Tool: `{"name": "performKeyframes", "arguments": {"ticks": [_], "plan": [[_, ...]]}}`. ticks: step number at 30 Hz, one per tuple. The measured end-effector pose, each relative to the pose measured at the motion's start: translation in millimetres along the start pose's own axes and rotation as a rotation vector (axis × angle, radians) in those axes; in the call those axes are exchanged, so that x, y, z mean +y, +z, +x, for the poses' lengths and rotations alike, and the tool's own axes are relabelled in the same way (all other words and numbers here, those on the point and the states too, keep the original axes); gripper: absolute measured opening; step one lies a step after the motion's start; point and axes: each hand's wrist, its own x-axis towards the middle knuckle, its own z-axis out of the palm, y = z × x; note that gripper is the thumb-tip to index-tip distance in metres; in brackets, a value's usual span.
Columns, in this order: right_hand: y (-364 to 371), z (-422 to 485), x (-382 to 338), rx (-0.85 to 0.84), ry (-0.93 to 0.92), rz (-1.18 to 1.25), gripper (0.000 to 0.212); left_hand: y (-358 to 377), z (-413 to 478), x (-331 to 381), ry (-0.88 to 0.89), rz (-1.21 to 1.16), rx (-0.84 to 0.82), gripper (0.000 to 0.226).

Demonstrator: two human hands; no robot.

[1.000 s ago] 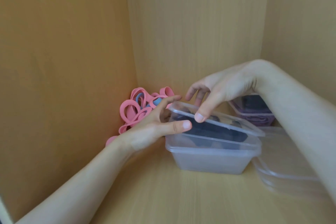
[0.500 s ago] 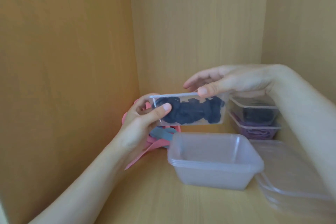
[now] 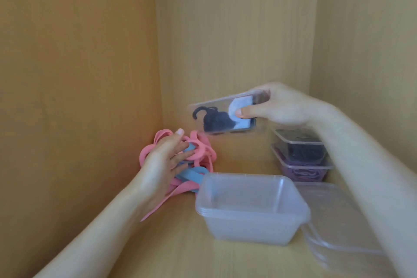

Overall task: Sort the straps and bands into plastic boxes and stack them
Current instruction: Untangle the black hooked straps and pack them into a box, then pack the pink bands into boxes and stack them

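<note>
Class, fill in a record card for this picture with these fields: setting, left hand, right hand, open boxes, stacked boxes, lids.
setting: inside a wooden cabinet
left hand: straight fingers resting on the pink and blue bands
right hand: holds the lidded box of dark bands, tilted, off the floor
open boxes: nested, empty, front centre
stacked boxes: dark-filled box on purple-filled box, back right
lids: clear, piled at far right
</note>
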Motion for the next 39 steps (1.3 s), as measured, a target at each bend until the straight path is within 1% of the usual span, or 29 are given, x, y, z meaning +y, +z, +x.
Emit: {"name": "performKeyframes", "arguments": {"ticks": [2,3,5,8,11,14,18,20,23,25,27,28,29,30,31,32,33,35,36,37,39], "plan": [[-5,0,8,0.189,0.055,-0.102,0.020,-3,6,-6,0.001,0.020,0.044,0.023],[-7,0,14,0.265,0.091,-0.167,0.018,-4,9,-8,-0.012,0.028,0.075,0.021],[-9,0,26,0.369,0.168,-0.351,0.014,-3,14,-11,-0.012,0.031,0.101,0.020],[-6,1,44,0.464,0.325,-0.700,0.029,-3,15,-12,-0.010,0.053,0.120,0.023],[1,-1,54,0.447,0.466,-0.793,0.037,-2,15,-12,0.000,0.066,0.127,0.022],[4,-4,56,0.397,0.535,-0.823,0.039,-2,13,-12,0.019,0.070,0.130,0.021],[2,-1,44,0.156,0.682,-0.853,0.050,-2,12,-12,0.024,0.088,0.123,0.021],[-1,0,37,0.075,0.721,-0.854,0.053,-3,12,-12,0.026,0.096,0.126,0.020],[0,-1,28,0.027,0.747,-0.875,0.060,-5,13,-10,0.028,0.117,0.156,0.019],[0,1,22,0.085,0.714,-0.917,0.064,-8,16,-7,0.032,0.114,0.217,0.019],[-1,3,15,0.200,0.558,-0.926,0.064,-12,19,-3,0.026,0.114,0.300,0.019],[0,3,10,0.246,0.445,-0.868,0.062,-13,20,-2,0.025,0.123,0.337,0.018],[1,4,3,0.263,0.340,-0.757,0.059,-15,21,-1,0.029,0.139,0.364,0.018],[3,3,-4,0.236,0.261,-0.626,0.054,-16,21,-2,0.039,0.171,0.381,0.020],[7,1,-11,0.152,0.210,-0.527,0.046,-18,22,-3,0.050,0.229,0.388,0.023],[11,-1,-17,0.004,0.188,-0.478,0.039,-20,22,-5,0.061,0.310,0.385,0.027],[16,-3,-20,-0.183,0.196,-0.473,0.033,-22,23,-8,0.069,0.401,0.372,0.031],[30,-5,-21,-0.531,0.267,-0.530,0.032,-25,24,-13,0.069,0.570,0.334,0.037],[37,-6,-18,-0.642,0.303,-0.579,0.033,-26,25,-15,0.070,0.638,0.319,0.038],[44,-5,-13,-0.701,0.329,-0.637,0.032,-27,26,-17,0.073,0.697,0.305,0.038],[56,-4,-4,-0.746,0.333,-0.740,0.025,-31,26,-22,0.086,0.807,0.246,0.040]]}}
